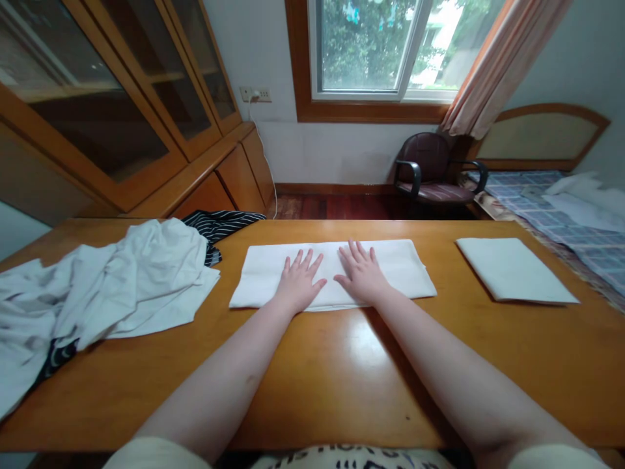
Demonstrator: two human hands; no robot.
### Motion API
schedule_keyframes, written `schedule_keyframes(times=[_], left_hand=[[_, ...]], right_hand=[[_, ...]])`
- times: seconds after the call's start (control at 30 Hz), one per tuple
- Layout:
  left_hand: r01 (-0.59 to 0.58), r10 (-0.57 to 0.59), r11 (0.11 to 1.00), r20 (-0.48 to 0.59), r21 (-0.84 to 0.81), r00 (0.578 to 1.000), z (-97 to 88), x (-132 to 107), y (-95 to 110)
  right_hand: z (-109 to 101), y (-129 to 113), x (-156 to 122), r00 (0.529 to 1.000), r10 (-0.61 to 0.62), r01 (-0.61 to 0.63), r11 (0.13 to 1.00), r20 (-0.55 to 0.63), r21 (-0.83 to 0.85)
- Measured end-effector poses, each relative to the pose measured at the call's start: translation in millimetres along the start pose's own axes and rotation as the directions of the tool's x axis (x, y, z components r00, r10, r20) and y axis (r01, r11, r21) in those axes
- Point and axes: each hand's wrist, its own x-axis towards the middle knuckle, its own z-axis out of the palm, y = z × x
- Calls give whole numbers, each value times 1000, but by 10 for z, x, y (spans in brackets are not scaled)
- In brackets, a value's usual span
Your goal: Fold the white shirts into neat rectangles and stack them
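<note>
A white cloth [400, 267], folded into a long flat strip, lies across the middle of the wooden table [312, 378]. On its left half rests my left hand [299, 280], palm down with the fingers spread. My right hand [362, 272] presses flat just right of the cloth's centre, fingers also apart. Neither hand grips anything. Off to the right, a second white cloth [517, 268] is folded into a neat flat rectangle. Heaped on the left side are crumpled white garments [131, 273], with a black-and-white striped cloth [219, 225] poking out behind them.
Beyond the table's far edge stands a dark red armchair [434, 169] below the window [366, 52]. A bed [551, 202] with a checked sheet is at the right. Wooden glass-door cabinets [146, 85] line the left wall, and a white cord [267, 156] hangs from a wall socket.
</note>
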Motion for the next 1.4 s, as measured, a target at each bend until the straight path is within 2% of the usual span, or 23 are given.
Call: schedule_keyframes(times=[0.07,0.17,0.27,0.4,0.5,0.57,0.63,0.7,0.73,0.77,0.83,0.87,0.9,0.93,1.0,1.07,1.13,1.2,1.3,1.4], left_hand=[[9,-9,1000,24,-4,1000,54,53,-18],[75,-75,997,29,-2,997,73,71,-193],[206,-207,978,32,18,978,25,45,-481],[281,-282,959,62,31,957,-69,-40,-837],[307,-309,951,85,37,947,-120,-92,-956],[368,-372,928,76,53,925,-138,-74,-926],[476,-480,876,40,71,876,-144,10,-778],[544,-544,836,-19,74,839,-137,156,-489],[522,-519,850,-51,68,853,-126,244,-294],[459,-453,888,-104,38,886,-110,333,-73],[247,-250,968,-96,-41,964,-55,494,396],[141,-148,987,-80,-80,986,-18,558,614],[53,-61,993,-80,-106,995,22,608,799],[15,-24,992,-69,-123,997,62,645,941],[16,-21,990,-33,-143,999,126,686,1066],[21,-23,988,-11,-153,1000,154,688,985],[18,-18,988,-3,-153,1000,148,651,754],[41,-41,990,3,-132,999,125,569,444],[140,-141,988,-13,-66,990,77,370,-64],[268,-268,963,-3,-12,963,27,136,-535]], right_hand=[[63,-90,37,997,11,-13,1000,82,21],[106,-12,40,992,33,-37,999,120,31],[94,241,7,983,118,-121,993,138,14],[54,649,-99,969,199,-195,980,146,-40],[41,846,-185,951,282,-273,958,125,-84],[45,891,-217,942,320,-309,945,104,-106],[54,888,-226,935,344,-332,935,89,-120],[60,866,-222,930,360,-349,928,78,-129],[59,855,-219,928,365,-354,926,75,-130],[56,845,-216,927,367,-356,925,73,-129],[45,835,-213,928,364,-354,927,73,-122],[38,833,-213,929,363,-353,928,73,-118],[34,834,-214,929,364,-354,928,72,-114],[31,837,-216,928,366,-357,927,71,-111],[35,847,-218,927,369,-360,927,75,-104],[46,862,-220,926,370,-363,927,73,-98],[57,875,-221,927,370,-364,927,64,-93],[58,883,-225,926,373,-368,926,55,-85],[44,882,-236,920,386,-382,922,62,-68],[37,877,-248,890,455,-453,890,38,-49]])
